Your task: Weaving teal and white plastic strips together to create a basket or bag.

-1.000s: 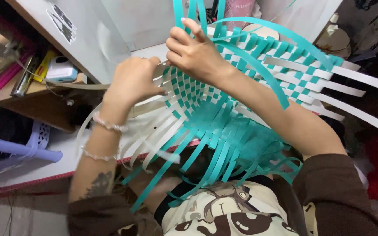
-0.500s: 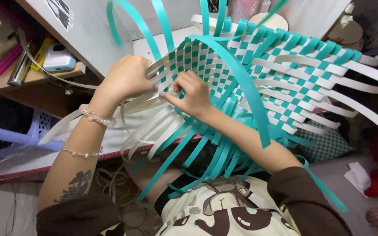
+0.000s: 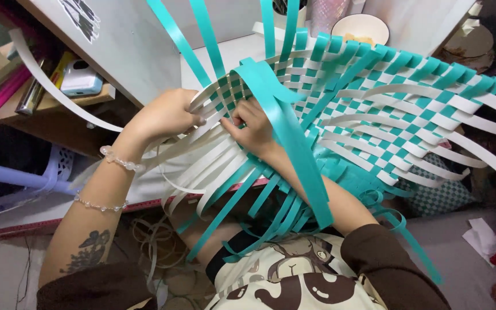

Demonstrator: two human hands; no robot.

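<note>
Now left hand [image 3: 165,115] grip closed on white strips [image 3: 202,146] at woven teal-white mat [image 3: 386,109] edge; right hand [image 3: 254,129] fingers pinched together on weave.

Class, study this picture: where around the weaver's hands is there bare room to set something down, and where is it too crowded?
Free: the white tabletop between the grey board and the woven mat, and the grey floor right of the brown sleeve. Crowded: around the left hand and right hand, amid loose white strips and teal strips; also the cluttered shelf.
</note>
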